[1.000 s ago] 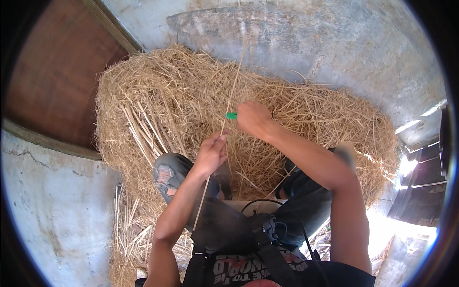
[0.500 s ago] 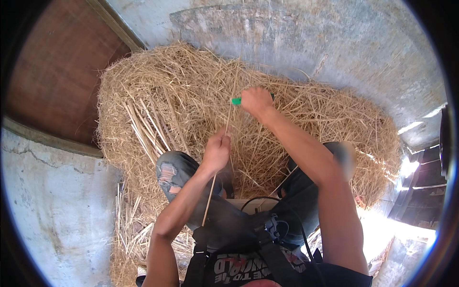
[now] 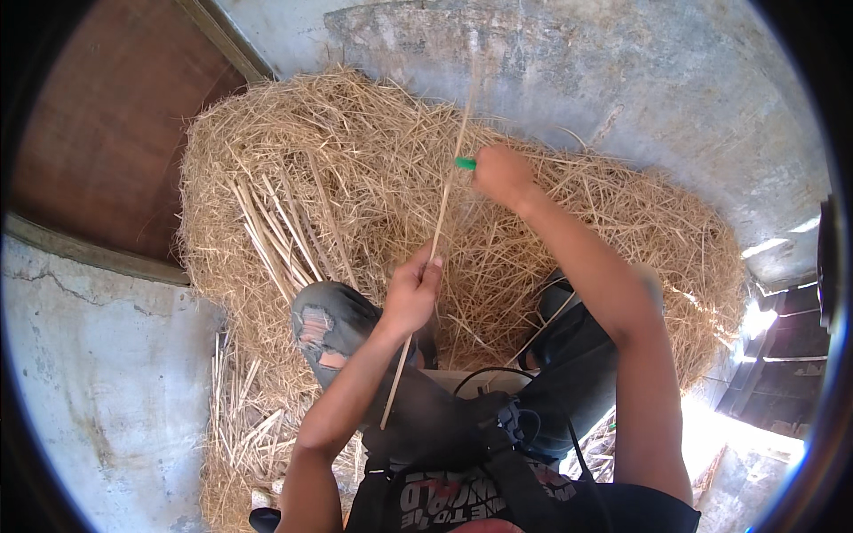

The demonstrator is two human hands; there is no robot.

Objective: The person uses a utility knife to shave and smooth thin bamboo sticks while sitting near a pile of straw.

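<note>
Pale tan, dry and slender, the stalk point(image 3: 442, 209) runs aslant through the middle of the frame, its lower end above the dark trousers point(image 3: 569, 391) at lower centre and its thin, blurred tip against the stained wall point(image 3: 577, 80) at the top. The left hand point(image 3: 416, 289), near the centre, has its grip clamped on the stalk, thumb against fingers, below the middle of its length. The right hand point(image 3: 502, 173), higher up and further right in the frame, has its grip curled tightly around a green tool point(image 3: 466, 163), whose exposed end lies right at the stalk's edge; whether it touches, and whether it carries a blade, I cannot tell. Working well here is, I judge, mostly a matter of steadiness: the left grip should pinch firmly enough to stop the stalk twisting, yet lightly enough not to crush it, while the right wrist keeps the tool at one shallow angle, with even pressure, on strokes directed away from the left thumb. Such a thin upper length probably whips and bends easily, so a shorter span between the hands would likely give better control. Loose straw point(image 3: 622, 222) fills the frame behind both hands, and a bundle of thicker stems point(image 3: 280, 235) leans at centre left, well apart from the tool.
</note>
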